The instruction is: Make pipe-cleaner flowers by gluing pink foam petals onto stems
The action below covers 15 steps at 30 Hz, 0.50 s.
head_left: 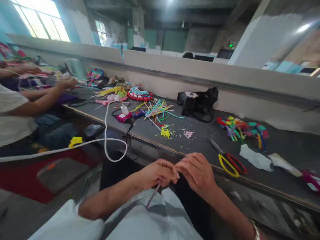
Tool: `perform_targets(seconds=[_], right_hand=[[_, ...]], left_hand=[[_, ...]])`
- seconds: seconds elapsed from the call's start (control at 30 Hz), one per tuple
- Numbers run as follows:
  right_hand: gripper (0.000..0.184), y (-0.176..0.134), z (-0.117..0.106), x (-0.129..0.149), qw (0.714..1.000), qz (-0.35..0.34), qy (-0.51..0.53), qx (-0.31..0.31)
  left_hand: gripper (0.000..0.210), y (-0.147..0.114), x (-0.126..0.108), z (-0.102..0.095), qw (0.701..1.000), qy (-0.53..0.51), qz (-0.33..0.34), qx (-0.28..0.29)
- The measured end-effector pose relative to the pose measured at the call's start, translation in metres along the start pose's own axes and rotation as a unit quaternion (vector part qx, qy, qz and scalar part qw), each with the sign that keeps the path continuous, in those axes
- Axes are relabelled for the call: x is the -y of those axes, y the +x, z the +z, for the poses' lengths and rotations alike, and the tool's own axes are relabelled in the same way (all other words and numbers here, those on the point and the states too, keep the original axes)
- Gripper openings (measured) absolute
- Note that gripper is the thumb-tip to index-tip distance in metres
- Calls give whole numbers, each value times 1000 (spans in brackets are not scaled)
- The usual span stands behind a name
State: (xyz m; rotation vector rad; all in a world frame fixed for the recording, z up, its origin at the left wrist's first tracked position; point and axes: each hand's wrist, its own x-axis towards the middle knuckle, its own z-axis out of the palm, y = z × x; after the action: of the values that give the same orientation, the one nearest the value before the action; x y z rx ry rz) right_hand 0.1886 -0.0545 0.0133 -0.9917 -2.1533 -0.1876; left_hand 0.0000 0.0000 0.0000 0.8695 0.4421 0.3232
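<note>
My left hand (160, 171) is closed, its fingers pinched round a thin mauve pipe cleaner (152, 197) whose tail hangs down toward my lap. My right hand (197, 173) meets it at the fingertips, thumb and fingers pinched on the pipe cleaner's upper end. The fingers mostly cover that end, so its shape cannot be made out. Both hands are above my lap, just in front of the table edge. Beyond them lie yellow clippings (165, 132) and pale pink clippings (188, 134). Scissors with red and yellow handles (231, 164) rest to the right of my right hand.
Loose coloured pipe cleaners (158, 109), a magenta glue gun (123, 117) and a black bag (200, 103) lie on the dark table (197, 150). Finished colourful pieces (241, 128) and crumpled tissue (255, 158) are at right. A white cord (106, 126) loops at left, near a co-worker's arms (42, 100).
</note>
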Motion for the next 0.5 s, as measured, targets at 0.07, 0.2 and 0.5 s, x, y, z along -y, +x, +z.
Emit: perform_targets(seconds=[0.07, 0.2, 0.5], right_hand=[[8, 0, 5, 1, 999, 42, 17, -3], [10, -5, 14, 6, 994, 102, 42, -11], [9, -25, 21, 20, 981, 192, 23, 5]], left_hand=[[12, -2, -1, 1, 1000, 7, 5, -20], [14, -5, -2, 4, 997, 39, 38, -62], [31, 2, 5, 7, 954, 207, 153, -156]])
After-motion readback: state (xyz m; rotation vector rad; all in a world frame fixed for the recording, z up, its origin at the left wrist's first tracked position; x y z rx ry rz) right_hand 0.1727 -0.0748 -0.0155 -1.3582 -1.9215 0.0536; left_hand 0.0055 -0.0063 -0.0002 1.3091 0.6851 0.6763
